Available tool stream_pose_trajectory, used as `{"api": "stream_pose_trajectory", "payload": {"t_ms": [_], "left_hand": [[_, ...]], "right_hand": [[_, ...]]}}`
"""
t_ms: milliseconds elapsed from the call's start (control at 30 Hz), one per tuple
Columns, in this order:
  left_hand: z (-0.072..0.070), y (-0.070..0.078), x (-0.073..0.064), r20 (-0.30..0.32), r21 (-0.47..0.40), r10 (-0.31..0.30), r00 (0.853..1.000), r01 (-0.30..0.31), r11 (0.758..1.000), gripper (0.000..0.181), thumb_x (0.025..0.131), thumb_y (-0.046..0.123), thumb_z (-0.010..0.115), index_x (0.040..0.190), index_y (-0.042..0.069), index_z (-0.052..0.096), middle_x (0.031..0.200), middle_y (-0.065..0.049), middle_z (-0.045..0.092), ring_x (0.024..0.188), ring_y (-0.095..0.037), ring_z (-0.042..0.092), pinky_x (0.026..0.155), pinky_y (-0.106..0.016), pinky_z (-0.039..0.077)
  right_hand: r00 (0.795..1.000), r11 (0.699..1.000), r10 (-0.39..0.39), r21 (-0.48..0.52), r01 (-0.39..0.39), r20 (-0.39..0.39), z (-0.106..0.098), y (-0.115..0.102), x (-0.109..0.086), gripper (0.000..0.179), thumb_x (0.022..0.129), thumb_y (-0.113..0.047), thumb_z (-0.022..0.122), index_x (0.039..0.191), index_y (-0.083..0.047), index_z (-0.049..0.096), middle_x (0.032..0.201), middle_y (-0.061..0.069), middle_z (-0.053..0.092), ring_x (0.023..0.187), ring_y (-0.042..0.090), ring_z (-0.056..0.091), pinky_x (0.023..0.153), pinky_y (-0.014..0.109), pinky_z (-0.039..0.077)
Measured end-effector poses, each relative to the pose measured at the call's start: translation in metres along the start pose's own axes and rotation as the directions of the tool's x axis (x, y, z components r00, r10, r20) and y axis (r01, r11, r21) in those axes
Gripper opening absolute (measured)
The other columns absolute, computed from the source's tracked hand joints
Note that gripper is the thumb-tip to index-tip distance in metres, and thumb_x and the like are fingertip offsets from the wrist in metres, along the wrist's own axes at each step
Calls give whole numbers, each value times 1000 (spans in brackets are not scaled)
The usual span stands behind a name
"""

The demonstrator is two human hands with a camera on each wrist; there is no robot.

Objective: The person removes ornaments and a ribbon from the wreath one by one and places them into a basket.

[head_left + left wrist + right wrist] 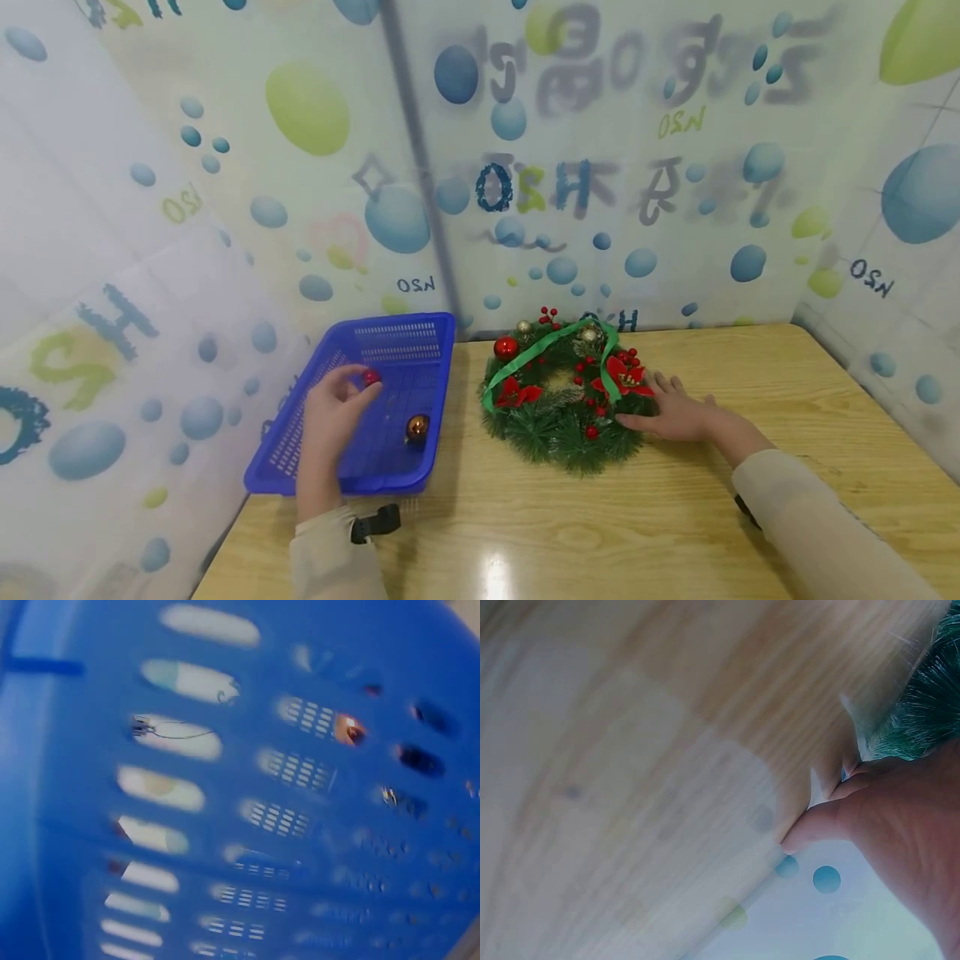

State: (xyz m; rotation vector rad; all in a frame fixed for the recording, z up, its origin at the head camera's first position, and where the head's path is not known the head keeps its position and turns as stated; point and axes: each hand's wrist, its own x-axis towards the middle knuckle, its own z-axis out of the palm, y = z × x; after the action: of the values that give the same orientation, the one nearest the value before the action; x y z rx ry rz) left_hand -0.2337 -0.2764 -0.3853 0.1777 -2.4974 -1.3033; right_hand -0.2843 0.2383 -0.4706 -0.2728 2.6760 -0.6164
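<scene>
My left hand (333,421) pinches a small red ball ornament (371,377) between thumb and fingertips, above the blue plastic basket (341,488). A shiny copper-coloured ball ornament (417,428) lies inside, near the basket's right wall. To the right, a green Christmas wreath (536,442) lies flat on the table, decorated with red flowers, berries, ball ornaments and a loose green ribbon (525,358). My right hand (675,412) rests at the wreath's right edge, fingers extended and thumb against the greenery. In the left wrist view, the slotted basket wall (247,787) hides the hand.
The wooden table (570,533) reaches back to a wall sheet (480,233) printed with blue and green dots. Another printed sheet (135,333) borders the left side. The basket's raised rim stands between my left forearm and the wreath.
</scene>
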Motion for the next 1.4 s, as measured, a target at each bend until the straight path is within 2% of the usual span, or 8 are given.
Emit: {"api": "stream_pose_trajectory", "payload": {"t_ms": [200,333,533,867,1033,1233,1400], "left_hand": [[1,-9,4,43,88,-7,999,3,996,39,98,26,78,131,7,69,79,-1,55,65,-15,47,55,-30,40],[3,-13,6,66,111,-3,998,-4,994,38,99,25,77,131,6,69,77,-2,55,64,-15,46,55,-29,40],[5,-14,5,90,110,-6,996,-4,994,39,99,24,77,131,4,69,75,-1,53,63,-15,45,54,-30,39],[4,-13,4,115,111,-10,993,-3,994,42,100,25,76,136,4,69,73,1,51,63,-15,44,56,-31,39],[3,-12,4,120,112,-12,993,-1,994,43,101,25,74,139,6,68,73,1,51,61,-15,43,56,-32,40],[4,-3,3,119,71,-6,993,-2,997,44,100,29,76,138,8,68,75,0,54,64,-15,46,58,-31,41],[12,13,3,136,40,23,990,-29,999,45,99,28,77,138,7,69,73,2,55,63,-14,49,58,-30,42]], "right_hand": [[1000,1000,-1,1,1,-2,1,0,-1,126,93,-83,56,170,-1,-1,175,32,-6,158,61,-9,108,92,-9],[1000,1000,-4,18,4,-5,0,1,-2,128,92,-84,56,170,0,-1,174,33,-7,158,61,-10,107,92,-11],[1000,999,-5,39,5,-1,0,1,-2,131,90,-87,55,170,0,-1,174,32,-7,158,61,-10,108,91,-12],[1000,1000,6,-1,-6,4,-1,-1,-3,126,93,-83,55,170,0,0,174,33,-6,158,61,-8,108,92,-8],[1000,1000,2,5,-2,2,0,0,-1,127,92,-84,55,170,0,0,174,32,-7,158,61,-10,108,92,-10],[1000,1000,-3,24,3,-4,1,3,1,130,90,-87,54,170,0,0,174,33,-6,158,61,-9,107,92,-11],[1000,999,-14,45,14,-5,1,4,1,129,90,-86,55,170,-2,0,175,32,-6,158,61,-10,106,92,-13]]}}
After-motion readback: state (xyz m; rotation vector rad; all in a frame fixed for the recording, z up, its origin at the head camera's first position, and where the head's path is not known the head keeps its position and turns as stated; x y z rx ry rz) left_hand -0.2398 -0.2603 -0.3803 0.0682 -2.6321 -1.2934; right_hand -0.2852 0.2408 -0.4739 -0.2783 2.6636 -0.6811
